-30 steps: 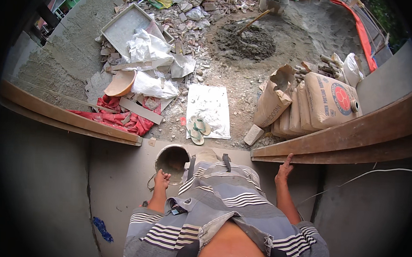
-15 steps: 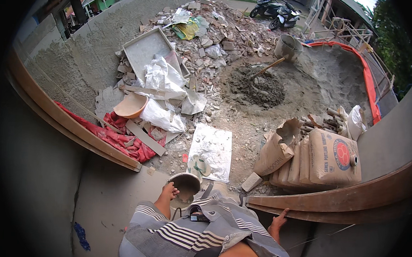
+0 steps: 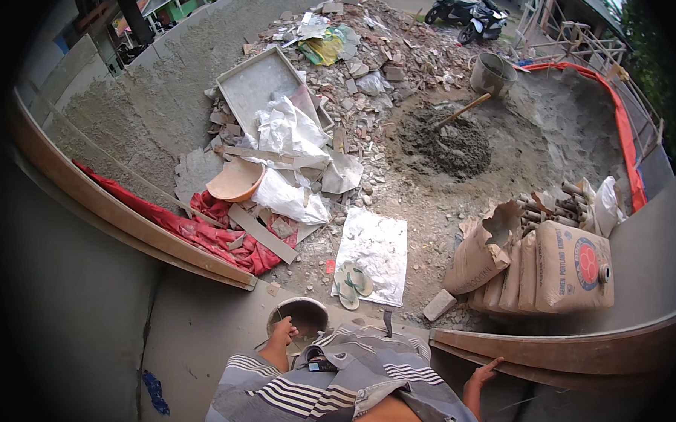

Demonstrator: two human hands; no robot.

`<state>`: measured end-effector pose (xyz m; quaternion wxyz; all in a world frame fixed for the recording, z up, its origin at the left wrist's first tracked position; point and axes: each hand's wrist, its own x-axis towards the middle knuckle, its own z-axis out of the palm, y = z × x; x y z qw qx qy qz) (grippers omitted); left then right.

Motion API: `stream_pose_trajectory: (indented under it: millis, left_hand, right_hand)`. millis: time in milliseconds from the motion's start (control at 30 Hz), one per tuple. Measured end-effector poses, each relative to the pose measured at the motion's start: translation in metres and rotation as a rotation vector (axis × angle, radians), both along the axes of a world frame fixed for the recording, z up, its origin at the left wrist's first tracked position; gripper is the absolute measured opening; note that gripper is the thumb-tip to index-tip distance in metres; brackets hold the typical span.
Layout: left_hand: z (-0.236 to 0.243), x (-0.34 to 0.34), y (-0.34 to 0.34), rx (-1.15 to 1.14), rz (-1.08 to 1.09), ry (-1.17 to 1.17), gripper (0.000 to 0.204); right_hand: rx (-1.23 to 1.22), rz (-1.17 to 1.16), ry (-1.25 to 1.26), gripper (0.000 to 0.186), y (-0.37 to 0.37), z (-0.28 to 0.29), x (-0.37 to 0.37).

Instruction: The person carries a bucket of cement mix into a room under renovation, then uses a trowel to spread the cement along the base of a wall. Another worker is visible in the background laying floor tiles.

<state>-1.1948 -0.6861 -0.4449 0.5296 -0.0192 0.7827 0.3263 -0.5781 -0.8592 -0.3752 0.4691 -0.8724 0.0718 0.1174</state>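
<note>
My left hand (image 3: 282, 332) has its fingers closed on the thin wire handle of a round bucket (image 3: 272, 314), whose inside is dark and partly shows grey contents. The bucket is just in front of my striped shirt, over the grey floor by the doorway. On the right, my right hand (image 3: 483, 373) touches the lower edge of the wooden door frame (image 3: 558, 349), one finger stretched along it and nothing held. A pair of pale green flip-flops (image 3: 352, 284) lies ahead on the near end of a white sack (image 3: 374, 246).
Stacked cement bags (image 3: 569, 274) and a loose block (image 3: 439, 305) stand beyond the frame on the right. Rubble (image 3: 359, 69) and red sheeting (image 3: 235, 244) lie to the left. Farther off are a wet mortar heap (image 3: 454, 144) with a wooden-handled tool and a large bucket (image 3: 494, 76).
The view has turned a little left, so the scene sits farther right. My left hand and the bucket have moved left, away from the flip-flops. My right hand stays at the frame.
</note>
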Motion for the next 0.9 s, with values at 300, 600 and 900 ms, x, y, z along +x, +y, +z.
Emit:
stream_pose_trajectory:
  millis: [300,600,900]
  left_hand:
    - [0.006,-0.035,0.037,-0.235,-0.21,-0.123,0.026]
    - [0.003,-0.016,0.105,-0.159,-0.284,-0.127,0.045]
    - [0.053,0.128,0.27,0.088,-0.55,-0.181,0.049]
  right_hand:
    - [-0.293,0.021,-0.025,0.101,0.013,0.039,-0.016]
    - [-0.117,-0.143,0.358,0.097,0.055,0.036,-0.085]
    - [0.163,0.459,0.347,0.053,0.207,-0.005,-0.101]
